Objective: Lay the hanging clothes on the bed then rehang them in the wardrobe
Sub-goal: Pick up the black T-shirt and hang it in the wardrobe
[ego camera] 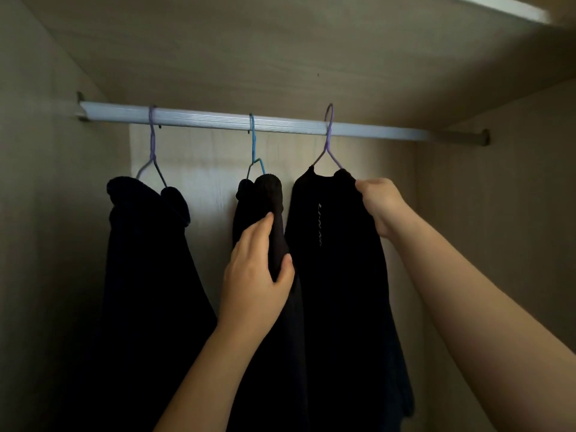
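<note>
Three dark garments hang from a silver wardrobe rail (pixel 280 123). The left garment (pixel 146 260) is on a purple hanger (pixel 152 141). A blue hanger (pixel 253 145) carries the middle garment (pixel 265 198), and my left hand (pixel 258 272) is closed around its fabric below the shoulder. The right garment (pixel 336 260), with small pale lettering, hangs from another purple hanger (pixel 328 135). My right hand (pixel 380 204) pinches its right shoulder near the hanger's end.
The wardrobe's left wall (pixel 46 213) and right wall (pixel 498 213) close in on both sides, with the top panel (pixel 280 51) just above the rail. The pale back panel (pixel 205 169) shows between the garments.
</note>
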